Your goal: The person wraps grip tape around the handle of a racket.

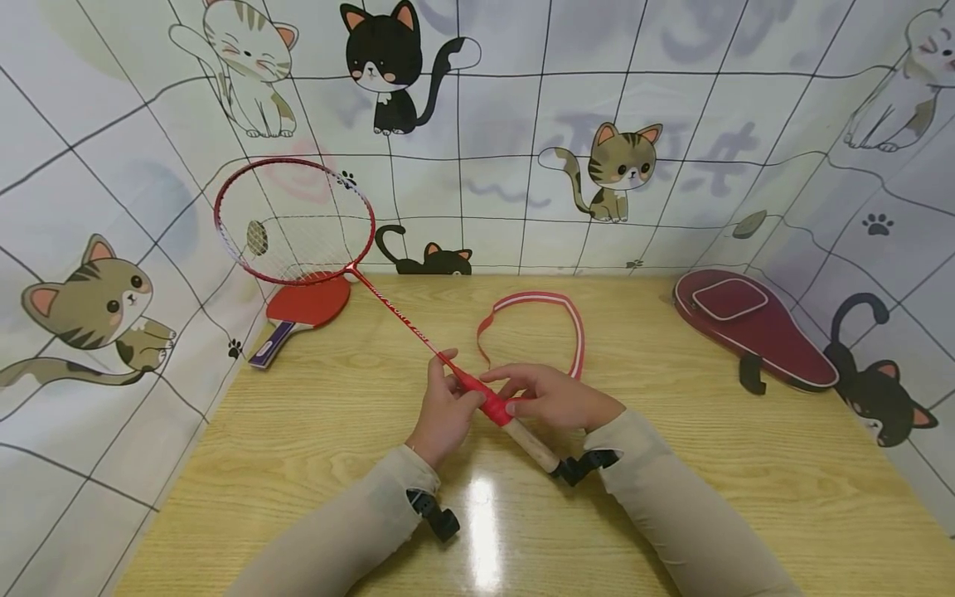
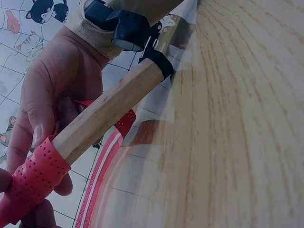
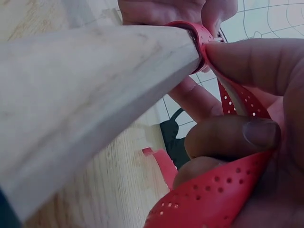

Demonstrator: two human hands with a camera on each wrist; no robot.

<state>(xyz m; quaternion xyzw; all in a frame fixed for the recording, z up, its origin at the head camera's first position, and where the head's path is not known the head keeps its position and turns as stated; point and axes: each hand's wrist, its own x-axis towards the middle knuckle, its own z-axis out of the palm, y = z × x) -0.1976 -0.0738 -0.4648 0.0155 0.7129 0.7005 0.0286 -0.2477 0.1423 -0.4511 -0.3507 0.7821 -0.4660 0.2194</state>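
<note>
A red-framed badminton racket slants across the middle, head up to the left and handle toward me. My left hand grips the top of its handle, thumb on the red wrapping. The right hand pinches a red perforated grip tape close against the handle. The tape is wound round the upper handle, and its loose length loops behind my right hand onto the table. Below the winding, the wooden handle is bare, with a black band near its butt end.
On the left, a red table tennis bat lies beneath the racket head. A dark red bat case lies at the back right of the wooden table. A cat-patterned cloth stands behind and at both sides.
</note>
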